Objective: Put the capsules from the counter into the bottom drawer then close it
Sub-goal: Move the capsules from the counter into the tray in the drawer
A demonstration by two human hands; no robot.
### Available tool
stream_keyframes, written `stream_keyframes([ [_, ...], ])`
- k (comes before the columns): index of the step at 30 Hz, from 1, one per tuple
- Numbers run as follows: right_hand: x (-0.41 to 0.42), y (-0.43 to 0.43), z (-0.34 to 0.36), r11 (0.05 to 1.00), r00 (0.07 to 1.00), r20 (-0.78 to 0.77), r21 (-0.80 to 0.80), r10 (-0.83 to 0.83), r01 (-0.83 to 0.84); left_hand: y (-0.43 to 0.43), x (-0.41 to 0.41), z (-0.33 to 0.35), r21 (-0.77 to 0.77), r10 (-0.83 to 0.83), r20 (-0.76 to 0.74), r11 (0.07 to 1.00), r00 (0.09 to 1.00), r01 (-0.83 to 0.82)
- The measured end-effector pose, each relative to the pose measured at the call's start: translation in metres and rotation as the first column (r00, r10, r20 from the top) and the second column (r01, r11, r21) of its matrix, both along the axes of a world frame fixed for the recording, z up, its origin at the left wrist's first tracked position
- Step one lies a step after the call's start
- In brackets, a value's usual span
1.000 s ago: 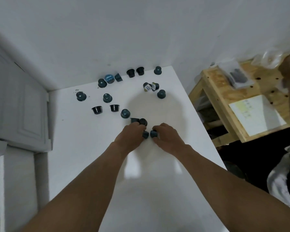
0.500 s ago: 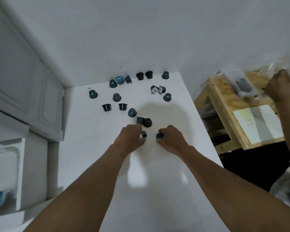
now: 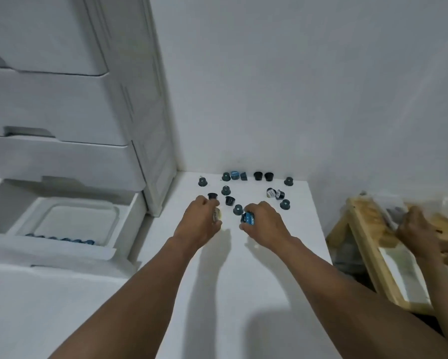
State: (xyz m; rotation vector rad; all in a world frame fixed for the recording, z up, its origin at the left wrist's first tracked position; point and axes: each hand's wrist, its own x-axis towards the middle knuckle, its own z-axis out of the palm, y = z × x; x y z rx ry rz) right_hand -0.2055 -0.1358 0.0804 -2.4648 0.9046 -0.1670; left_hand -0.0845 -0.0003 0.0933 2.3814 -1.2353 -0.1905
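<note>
Several dark teal capsules lie scattered on the white counter near the back wall. My left hand is closed around a capsule whose pale lid shows between the fingers. My right hand grips a capsule with a blue lid. Both hands hover just above the counter, in front of the scattered capsules. At the left, the bottom drawer of a white drawer unit stands pulled out, with a row of blue-lidded capsules along its front inside edge.
The white drawer unit has shut upper drawers above the pulled-out one. Right of the counter stands a wooden table with papers, where another person's hand is busy. The wall closes the back.
Both hands have lifted capsules off the counter and drawn back slightly. The view has swung up and left, bringing the drawer unit and its pulled-out drawer into sight.
</note>
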Motion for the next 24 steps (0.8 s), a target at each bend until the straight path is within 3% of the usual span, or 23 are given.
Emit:
stream_keyframes([
  [6, 0.016, 0.064, 0.044, 0.988, 0.974, 0.167, -0.059, 0.152, -0.144, 0.082, -0.015, 0.037, -0.125, 0.216, 0.074, 0.971, 0.974, -0.206],
  [12, 0.046, 0.138, 0.075, 0.932, 0.902, 0.239, -0.128, 0.36, -0.338, 0.167, -0.011, 0.066, -0.169, 0.387, 0.138, 0.916, 0.912, -0.363],
  [19, 0.099, 0.228, 0.098, 0.88, 0.829, 0.297, -0.199, 0.474, -0.432, 0.252, 0.028, 0.086, -0.277, 0.489, 0.156, 0.856, 0.858, -0.437],
  [24, 0.146, 0.288, 0.098, 0.882, 0.827, 0.306, -0.202, 0.471, -0.426, 0.309, 0.071, 0.09, -0.294, 0.479, 0.156, 0.857, 0.864, -0.423],
])
